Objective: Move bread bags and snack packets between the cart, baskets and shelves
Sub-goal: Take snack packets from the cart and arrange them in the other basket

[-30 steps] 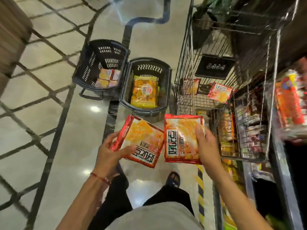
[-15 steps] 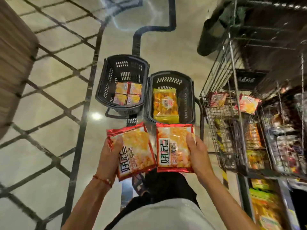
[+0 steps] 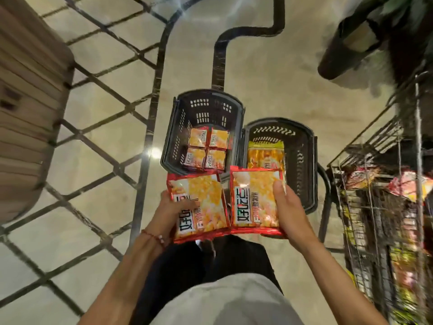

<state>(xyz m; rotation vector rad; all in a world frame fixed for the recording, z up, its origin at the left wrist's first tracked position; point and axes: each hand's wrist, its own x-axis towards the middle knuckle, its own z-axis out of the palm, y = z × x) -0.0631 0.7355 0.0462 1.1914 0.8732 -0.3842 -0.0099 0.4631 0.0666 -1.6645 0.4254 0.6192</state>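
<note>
Red foil in both hands, held just short of the black slotted basket (image 3: 169,146).

My left hand (image 3: 167,213) pinches the left snack packet (image 3: 203,214) at that basket's near rim, thumb curled over its face. The right snack packet (image 3: 254,202) sits alongside, right of the basket, with my right hand (image 3: 289,208) gripping its edge, thumb on top. I judge both light, crinkly, slippery and crushable, so hold them gently by the side seams.
</note>
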